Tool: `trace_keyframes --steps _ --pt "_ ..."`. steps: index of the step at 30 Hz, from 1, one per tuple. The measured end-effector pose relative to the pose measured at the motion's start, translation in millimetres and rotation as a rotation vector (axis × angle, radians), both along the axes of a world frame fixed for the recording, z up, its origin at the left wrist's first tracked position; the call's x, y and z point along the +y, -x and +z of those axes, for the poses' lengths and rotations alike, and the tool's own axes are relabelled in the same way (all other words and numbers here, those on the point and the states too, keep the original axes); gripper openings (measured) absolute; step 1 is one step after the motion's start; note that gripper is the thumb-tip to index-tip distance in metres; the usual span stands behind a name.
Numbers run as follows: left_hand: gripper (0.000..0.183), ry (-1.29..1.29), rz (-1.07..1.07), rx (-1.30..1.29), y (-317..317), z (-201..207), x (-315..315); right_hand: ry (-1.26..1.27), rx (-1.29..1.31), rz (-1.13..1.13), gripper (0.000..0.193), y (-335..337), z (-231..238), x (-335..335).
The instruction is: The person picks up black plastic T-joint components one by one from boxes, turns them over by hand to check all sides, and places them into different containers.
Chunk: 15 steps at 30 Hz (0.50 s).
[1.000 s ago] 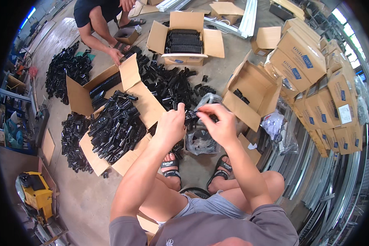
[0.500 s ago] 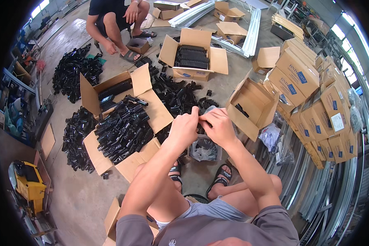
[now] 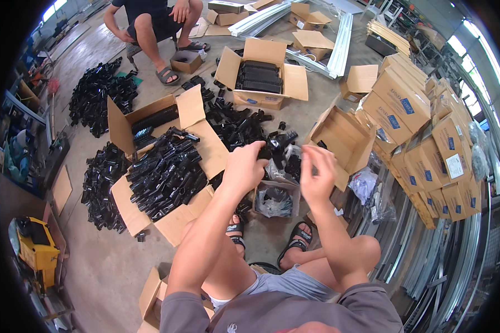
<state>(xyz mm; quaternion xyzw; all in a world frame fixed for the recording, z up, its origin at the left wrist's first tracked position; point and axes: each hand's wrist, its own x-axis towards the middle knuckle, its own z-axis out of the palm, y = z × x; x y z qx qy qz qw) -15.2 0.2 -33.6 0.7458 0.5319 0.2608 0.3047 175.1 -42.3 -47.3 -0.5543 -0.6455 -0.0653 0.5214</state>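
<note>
My left hand (image 3: 245, 166) is closed, thumb and fingers pinching a small black plastic part (image 3: 279, 146) that is partly blurred. To its right, apart from it, my right hand (image 3: 319, 173) is raised with loosely bent fingers. Those fingers are smeared by motion, and I see nothing in them. Below and between my hands stands a small open box (image 3: 276, 187) with clear plastic bags inside. Beyond my left hand lies a loose heap of black parts (image 3: 236, 127). An open carton (image 3: 339, 133) beyond my right hand holds a few black parts.
To the left, a large open carton (image 3: 205, 147) has black parts inside and heaped on its flaps. Another carton (image 3: 294, 80) farther off holds neat rows of black parts. Stacked cartons (image 3: 400, 100) and metal profiles (image 3: 428, 277) lie right. A person (image 3: 150, 25) sits beyond the heaps.
My hands were together and have parted, the right moving right and slightly down. The black part now shows between them. The other person's hand has drawn back from beside the foot.
</note>
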Motion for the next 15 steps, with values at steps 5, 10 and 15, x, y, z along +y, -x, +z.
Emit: trace_keyframes --steps 5,10,15 --pt "0.033 0.623 0.103 -0.976 8.3 -9.2 15.6 0.121 0.694 -0.22 0.017 -27.1 -73.7 1.1" --pt "0.026 0.772 0.061 -1.503 8.8 4.8 12.9 0.912 0.326 -0.172 0.023 -37.5 -219.0 -15.0" --pt "0.029 0.668 0.026 -1.612 10.9 19.0 7.4 1.309 0.064 -0.143 0.023 -7.5 -292.3 -16.0"
